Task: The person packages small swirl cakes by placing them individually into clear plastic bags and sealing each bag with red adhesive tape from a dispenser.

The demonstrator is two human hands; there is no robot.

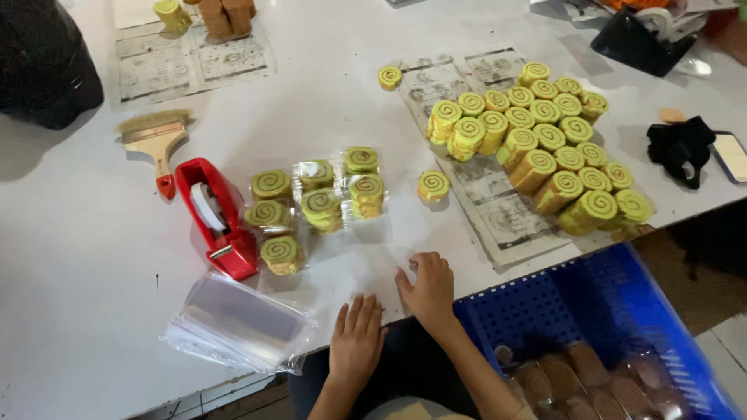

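Observation:
My left hand [355,339] lies flat on the white table [78,233] near its front edge, fingers together, holding nothing. My right hand [427,285] rests just right of it, fingers curled loosely on the tabletop, with nothing visibly in it. Ahead of the hands sit several yellow-green swirl cookies in clear wrappers [319,202]. One unwrapped swirl cookie [433,186] stands alone. A large pile of bare swirl cookies [545,140] lies on a sheet of newspaper [506,218] at the right. A stack of clear plastic bags [241,323] lies left of my left hand.
A red tape dispenser [216,218] stands left of the wrapped cookies, and a wooden brush [157,140] lies beyond it. A blue plastic crate [615,327] with wrapped packs sits below the table's right edge. A black dispenser [638,39] and black cloth [681,148] lie far right.

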